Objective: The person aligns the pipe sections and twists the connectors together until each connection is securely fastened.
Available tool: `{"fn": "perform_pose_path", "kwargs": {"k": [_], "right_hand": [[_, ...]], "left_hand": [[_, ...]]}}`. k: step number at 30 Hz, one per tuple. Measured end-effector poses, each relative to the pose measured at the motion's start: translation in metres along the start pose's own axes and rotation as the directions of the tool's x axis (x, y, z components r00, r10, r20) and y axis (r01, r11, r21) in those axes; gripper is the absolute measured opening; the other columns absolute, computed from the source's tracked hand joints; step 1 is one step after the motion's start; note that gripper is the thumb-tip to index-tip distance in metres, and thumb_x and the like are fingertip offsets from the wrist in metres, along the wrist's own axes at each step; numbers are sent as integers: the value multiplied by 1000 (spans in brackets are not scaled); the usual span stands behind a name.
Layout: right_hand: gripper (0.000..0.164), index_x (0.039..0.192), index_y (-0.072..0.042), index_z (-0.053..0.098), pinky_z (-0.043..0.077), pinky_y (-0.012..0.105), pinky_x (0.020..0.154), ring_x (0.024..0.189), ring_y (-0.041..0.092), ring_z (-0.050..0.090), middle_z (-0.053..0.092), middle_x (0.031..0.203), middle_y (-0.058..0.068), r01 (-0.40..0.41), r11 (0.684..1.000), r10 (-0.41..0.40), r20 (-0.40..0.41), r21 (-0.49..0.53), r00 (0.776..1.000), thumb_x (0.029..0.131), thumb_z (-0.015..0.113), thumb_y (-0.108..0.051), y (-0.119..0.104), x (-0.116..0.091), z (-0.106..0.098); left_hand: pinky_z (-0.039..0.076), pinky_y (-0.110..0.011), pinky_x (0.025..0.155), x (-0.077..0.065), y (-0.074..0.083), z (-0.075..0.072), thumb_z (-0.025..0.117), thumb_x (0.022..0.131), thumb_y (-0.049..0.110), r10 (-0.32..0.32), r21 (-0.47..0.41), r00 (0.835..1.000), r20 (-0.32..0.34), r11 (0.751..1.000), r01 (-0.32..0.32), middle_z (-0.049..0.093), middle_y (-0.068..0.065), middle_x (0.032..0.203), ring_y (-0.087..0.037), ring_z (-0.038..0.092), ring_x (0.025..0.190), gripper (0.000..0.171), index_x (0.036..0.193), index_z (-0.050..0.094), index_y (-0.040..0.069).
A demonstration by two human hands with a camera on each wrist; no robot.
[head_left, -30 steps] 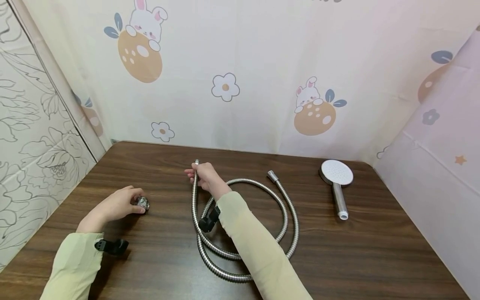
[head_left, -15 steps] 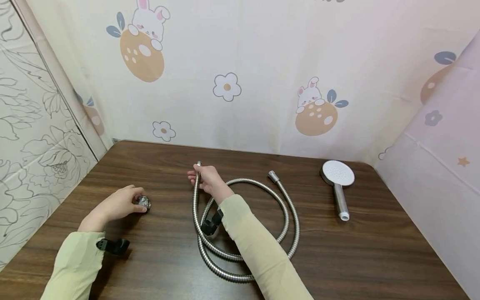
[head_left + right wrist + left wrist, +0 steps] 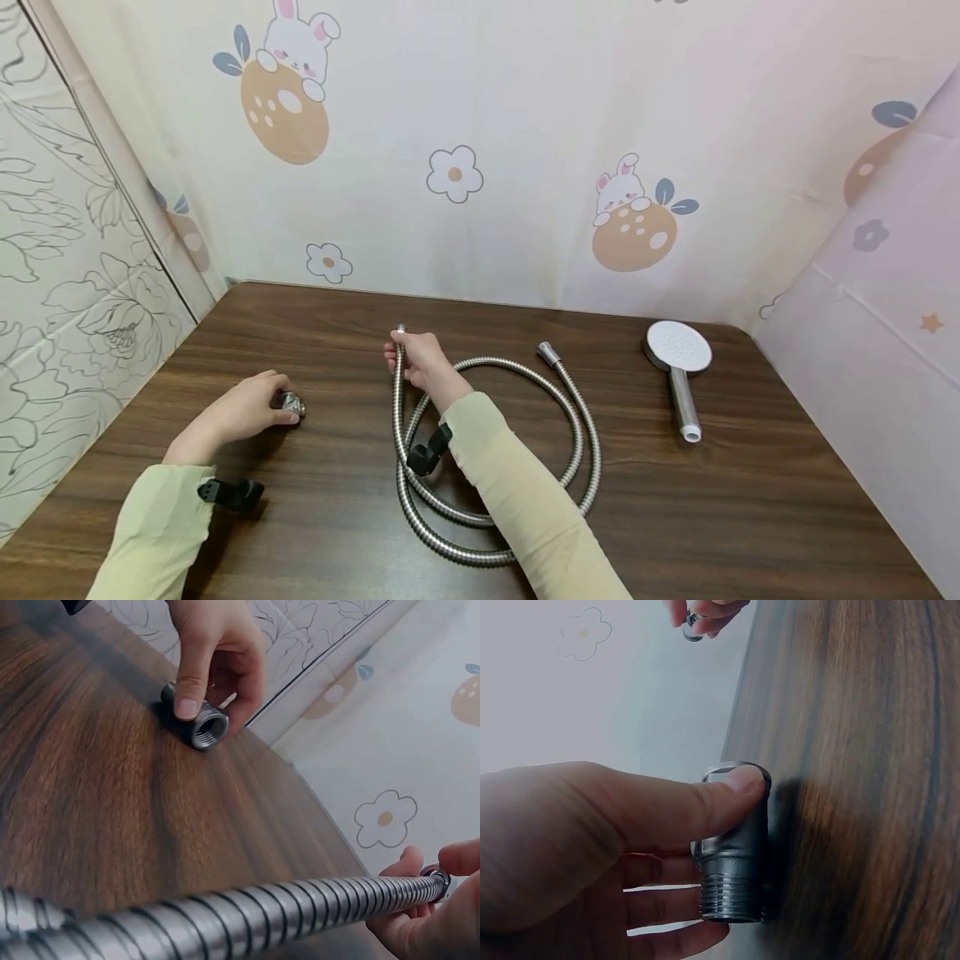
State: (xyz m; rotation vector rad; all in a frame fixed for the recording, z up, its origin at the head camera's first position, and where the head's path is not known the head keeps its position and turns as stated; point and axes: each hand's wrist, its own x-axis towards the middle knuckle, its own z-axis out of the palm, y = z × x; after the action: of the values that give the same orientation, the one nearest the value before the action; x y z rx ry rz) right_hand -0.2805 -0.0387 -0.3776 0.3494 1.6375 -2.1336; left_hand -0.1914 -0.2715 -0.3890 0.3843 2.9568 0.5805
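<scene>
At the left of the head view, my left hand [image 3: 251,408] grips a small chrome threaded fitting [image 3: 292,405] at the tabletop. The left wrist view shows the thumb pressed along the fitting [image 3: 735,840], with outer threads on its near end. Inner threads show at the fitting's open end [image 3: 210,732] in the right wrist view. My right hand [image 3: 423,360] pinches a metal shower hose [image 3: 399,400] just below its end nut [image 3: 435,876]. The rest of the hose lies in loops on the table, partly under the right forearm.
The hose's other end, a conical nut [image 3: 550,353], lies right of the loops. A shower head [image 3: 678,346] with a white face and metal handle rests further right on the brown wooden table [image 3: 712,517]. Patterned curtains [image 3: 510,242] stand behind and at both sides.
My right hand has shifted slightly to the right with the hose end still pinched. The left hand keeps its grip on the fitting and has barely moved.
</scene>
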Motion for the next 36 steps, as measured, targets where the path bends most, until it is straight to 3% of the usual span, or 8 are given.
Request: {"fn": "perform_pose_path", "kwargs": {"k": [9, 13, 17, 23, 31, 36], "right_hand": [[41, 124, 7, 49, 48, 21, 52, 57, 11, 56, 62, 78, 8, 37, 997, -34, 41, -75, 999, 94, 49, -21, 7, -1, -4], [38, 123, 5, 48, 44, 19, 49, 56, 10, 52, 59, 75, 6, 64, 994, -61, 41, -86, 997, 95, 48, -21, 7, -2, -3], [28, 113, -1, 49, 40, 19, 45, 52, 10, 46, 55, 70, 5, 77, 994, -75, 24, -72, 997, 95, 48, -22, 9, -3, -2], [35, 119, 1, 48, 37, 19, 44, 50, 9, 43, 52, 68, 4, 90, 994, -88, 35, -65, 995, 95, 48, -24, 12, -4, -1], [36, 124, -5, 48, 38, 19, 44, 50, 9, 42, 51, 67, 3, 102, 993, -99, 57, -57, 993, 95, 49, -26, 15, -4, -2], [36, 124, -5, 48, 37, 18, 44, 50, 8, 42, 52, 66, 4, 107, 992, -103, 68, -59, 992, 95, 49, -26, 17, -8, -1]], "left_hand": [[44, -39, 67, 0, 3, 0, 70, 79, 24, 5, -10, 1000, 7, 1000, -5, 57, -12, 92, -20, 53, 77, 36, 100, 58, -2], [44, -39, 66, 1, 2, 1, 69, 79, 25, 7, -11, 1000, 2, 1000, -7, 57, -11, 91, -19, 53, 76, 36, 100, 58, -2], [44, -39, 67, 2, 1, 2, 69, 80, 25, 9, -9, 1000, -2, 1000, -9, 57, -12, 92, -19, 53, 77, 35, 100, 58, -2], [44, -41, 68, 2, 1, 0, 68, 81, 23, 17, -19, 1000, -9, 1000, -17, 57, -14, 94, -22, 54, 79, 34, 101, 58, -2], [44, -39, 66, 6, 1, -7, 66, 83, 24, 21, -30, 996, -87, 999, -24, 58, -14, 93, -22, 55, 78, 33, 100, 58, -3], [42, -33, 60, 5, 3, -10, 64, 84, 28, -22, -55, 991, -134, 998, 14, 59, -9, 82, -18, 51, 69, 33, 99, 58, -1]]}}
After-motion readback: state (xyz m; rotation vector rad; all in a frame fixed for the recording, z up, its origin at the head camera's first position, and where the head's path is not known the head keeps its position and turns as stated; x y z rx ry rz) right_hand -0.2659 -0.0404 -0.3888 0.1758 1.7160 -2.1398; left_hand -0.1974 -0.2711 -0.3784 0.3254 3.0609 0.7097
